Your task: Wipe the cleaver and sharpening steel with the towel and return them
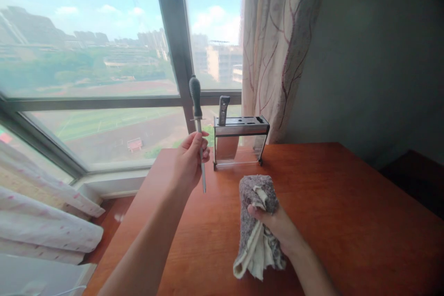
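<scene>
Right hand nearest, fist closed round a grey-and-cream cloth; cloth bunched, loose end hanging below the hand, above the wooden table. Left hand further out, raised, fingers pinched on the rod of a sharpening steel; steel upright, dark handle on top, tip pointing down, clear of the table. Behind it, metal knife rack at the far table edge, one knife handle sticking up. Window and curtain beyond

Grey cloth – reddish-brown table – black-handled steel rod.
</scene>
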`<control>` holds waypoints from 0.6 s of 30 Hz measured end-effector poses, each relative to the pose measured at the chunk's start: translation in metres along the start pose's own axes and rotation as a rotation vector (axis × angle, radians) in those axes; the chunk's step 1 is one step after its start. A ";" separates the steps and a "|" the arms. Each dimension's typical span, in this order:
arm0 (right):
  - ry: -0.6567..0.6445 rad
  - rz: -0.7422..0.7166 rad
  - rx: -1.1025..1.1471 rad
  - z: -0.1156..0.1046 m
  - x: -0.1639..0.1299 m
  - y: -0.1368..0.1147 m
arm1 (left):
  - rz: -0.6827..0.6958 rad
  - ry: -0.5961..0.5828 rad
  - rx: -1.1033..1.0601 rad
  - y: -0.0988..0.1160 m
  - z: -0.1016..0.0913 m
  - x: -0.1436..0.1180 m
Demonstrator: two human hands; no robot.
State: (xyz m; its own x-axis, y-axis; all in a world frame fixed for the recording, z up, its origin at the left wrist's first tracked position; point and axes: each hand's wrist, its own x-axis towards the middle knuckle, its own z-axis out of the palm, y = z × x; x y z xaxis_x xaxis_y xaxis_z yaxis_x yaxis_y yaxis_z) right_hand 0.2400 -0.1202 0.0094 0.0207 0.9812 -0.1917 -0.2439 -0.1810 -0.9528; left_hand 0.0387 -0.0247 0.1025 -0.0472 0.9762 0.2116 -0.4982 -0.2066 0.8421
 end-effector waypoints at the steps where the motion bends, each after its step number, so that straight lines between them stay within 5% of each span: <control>1: 0.014 0.040 0.087 -0.001 0.003 -0.001 | -0.024 -0.020 0.033 -0.003 -0.001 -0.004; 7: -0.001 0.193 0.512 0.002 0.029 -0.013 | -0.280 -0.236 0.285 -0.037 -0.001 -0.039; 18: -0.021 0.067 0.681 0.024 0.037 -0.031 | -0.389 -0.323 0.442 -0.062 -0.002 -0.063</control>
State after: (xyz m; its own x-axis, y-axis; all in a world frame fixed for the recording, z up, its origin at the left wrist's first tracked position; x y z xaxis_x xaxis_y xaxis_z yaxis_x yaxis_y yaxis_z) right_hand 0.2253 -0.0769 0.0372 -0.0326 0.9717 -0.2340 -0.7995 -0.1659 -0.5774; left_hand 0.0709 -0.0733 0.0355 0.3600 0.9304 -0.0686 -0.0215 0.0818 0.9964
